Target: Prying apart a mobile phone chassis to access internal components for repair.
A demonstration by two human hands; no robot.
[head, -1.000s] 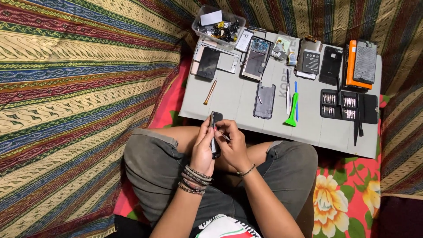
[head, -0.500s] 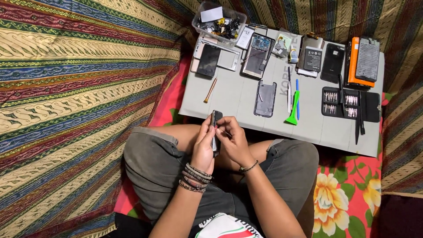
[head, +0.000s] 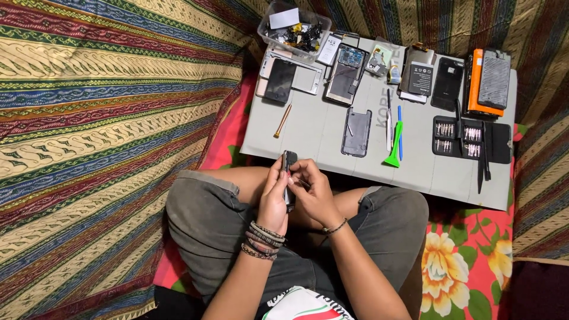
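Observation:
Seated cross-legged, I hold a dark smartphone [head: 288,167] on its edge over my lap. My left hand [head: 272,200], with several bracelets on the wrist, grips its left side. My right hand [head: 311,192] grips it from the right, fingers pressed against the edge. In front of my knees lies a grey work board [head: 320,133] with phone parts and tools.
The board carries a grey phone back cover [head: 356,132], a green pry tool [head: 394,146], tweezers [head: 388,118], a black screwdriver bit kit [head: 468,140], a wooden stick [head: 283,120], opened phones [head: 345,65] and an orange case [head: 480,83]. A clear box of parts [head: 295,29] stands at its far left corner. Patterned cloth lies around.
Both hands stay on the phone over my lap; only the fingers shift slightly along its edge. The view has drifted a little.

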